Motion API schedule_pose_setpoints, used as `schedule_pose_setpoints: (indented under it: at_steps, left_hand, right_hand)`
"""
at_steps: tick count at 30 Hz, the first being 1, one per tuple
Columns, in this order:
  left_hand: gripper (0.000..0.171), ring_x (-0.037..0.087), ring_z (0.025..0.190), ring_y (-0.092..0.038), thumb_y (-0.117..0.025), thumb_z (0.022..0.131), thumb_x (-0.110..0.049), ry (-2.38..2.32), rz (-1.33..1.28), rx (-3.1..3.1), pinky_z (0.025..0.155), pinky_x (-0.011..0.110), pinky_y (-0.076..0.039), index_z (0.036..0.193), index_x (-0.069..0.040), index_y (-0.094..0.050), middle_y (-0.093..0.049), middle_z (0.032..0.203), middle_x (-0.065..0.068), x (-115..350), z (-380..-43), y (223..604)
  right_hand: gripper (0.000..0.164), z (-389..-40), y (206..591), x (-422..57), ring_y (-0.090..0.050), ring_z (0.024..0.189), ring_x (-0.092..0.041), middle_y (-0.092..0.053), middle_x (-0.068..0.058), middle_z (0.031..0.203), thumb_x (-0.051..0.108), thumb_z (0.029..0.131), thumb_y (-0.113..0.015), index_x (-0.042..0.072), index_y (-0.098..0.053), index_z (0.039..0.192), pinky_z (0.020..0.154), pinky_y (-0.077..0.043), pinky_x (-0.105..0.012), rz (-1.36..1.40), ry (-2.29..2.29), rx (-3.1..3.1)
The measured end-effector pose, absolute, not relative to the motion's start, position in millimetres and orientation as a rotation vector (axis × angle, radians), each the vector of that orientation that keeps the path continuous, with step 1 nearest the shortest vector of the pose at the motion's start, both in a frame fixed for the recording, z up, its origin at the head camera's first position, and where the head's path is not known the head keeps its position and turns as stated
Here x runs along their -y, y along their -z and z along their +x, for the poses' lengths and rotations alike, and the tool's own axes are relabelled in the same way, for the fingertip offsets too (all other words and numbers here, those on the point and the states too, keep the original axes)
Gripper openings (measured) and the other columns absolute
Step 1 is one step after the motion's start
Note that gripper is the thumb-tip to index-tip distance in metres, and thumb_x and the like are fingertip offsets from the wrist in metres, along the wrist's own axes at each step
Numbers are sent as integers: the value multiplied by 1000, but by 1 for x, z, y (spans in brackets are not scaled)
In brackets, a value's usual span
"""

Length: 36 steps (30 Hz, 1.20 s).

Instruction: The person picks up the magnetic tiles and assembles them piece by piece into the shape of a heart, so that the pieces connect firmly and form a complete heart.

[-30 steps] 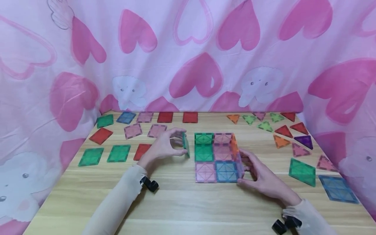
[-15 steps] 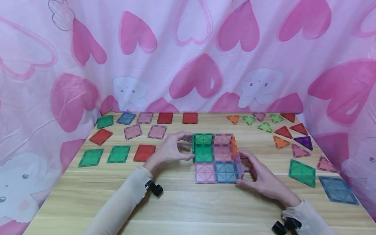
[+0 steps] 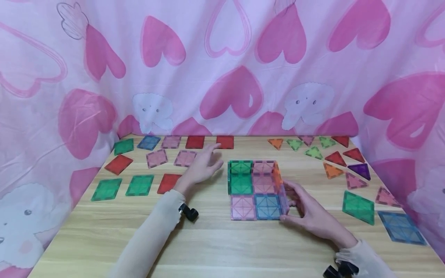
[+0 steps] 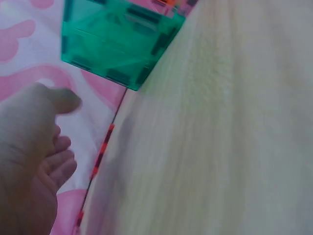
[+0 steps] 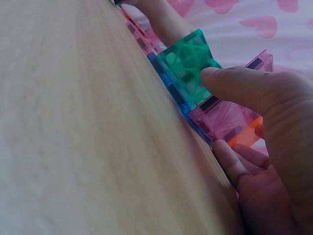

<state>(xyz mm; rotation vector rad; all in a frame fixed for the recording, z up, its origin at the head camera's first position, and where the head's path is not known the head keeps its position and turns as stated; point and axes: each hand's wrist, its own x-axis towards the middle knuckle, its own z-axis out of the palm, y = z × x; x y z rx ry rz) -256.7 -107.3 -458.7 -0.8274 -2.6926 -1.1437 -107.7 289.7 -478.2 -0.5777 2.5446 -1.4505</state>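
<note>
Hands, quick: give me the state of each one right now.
Left hand: open, holding nothing.
Right hand: closed, thumb and fingers curled at the upright pink tile on the build's right side.

Hands (image 3: 199, 170) (image 3: 315, 218) apart, left outstretched

Free path over near tabletop (image 3: 222, 247), barrier of upright tiles (image 3: 240, 167) beyond

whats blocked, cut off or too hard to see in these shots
Left wrist view: part of the upright green tile, cut off by the top edge.
Right wrist view: much of the orange tile, behind the pink tile and right hand.
Head view: the rest of the left sleeve, beyond the bottom edge.
</note>
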Motion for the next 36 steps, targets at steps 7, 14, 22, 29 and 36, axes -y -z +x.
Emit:
schedule_pose_setpoints:
  at_steps: [7,14,22,29,36]
  left_hand:
    - [76,36,167,-30,-73,108,-25,890,-814,2852,136,53,-28,170,1,-38,-34,179,20,89,-276,468]
    - [68,36,156,-46,-70,110,-29,705,-840,2894,132,49,-37,167,0,-46,-50,167,19,87,-281,465]
    - [36,32,137,-54,-84,102,-26,695,-823,2892,118,46,-51,133,-8,-79,-62,143,13,86,-273,445]
    - [29,35,140,-58,-96,91,-23,746,-827,2950,120,47,-51,108,-8,-78,-72,138,16,88,-270,439]
    - [65,28,122,-64,-98,88,-34,652,-801,3011,109,45,-59,140,-7,-69,-69,137,12,96,-258,435]
  right_hand:
    - [103,-102,479,-289,-68,131,-22,-59,-10,159,33,91,-95,30,-31,172,109,-55,-25,-589,1463,-2538]
    - [104,-101,476,-291,-70,129,-20,-60,-10,158,33,91,-95,28,-31,173,107,-55,-24,-615,1450,-2559]
    - [103,-104,472,-293,-69,129,-20,-59,-10,159,33,92,-95,31,-31,172,108,-54,-24,-604,1450,-2546]
    - [103,-105,475,-291,-70,126,-20,-60,-10,158,33,91,-95,30,-31,172,107,-54,-25,-585,1444,-2547]
    - [104,-106,478,-290,-69,131,-22,-59,-11,159,32,90,-96,27,-31,172,110,-53,-24,-607,1464,-2543]
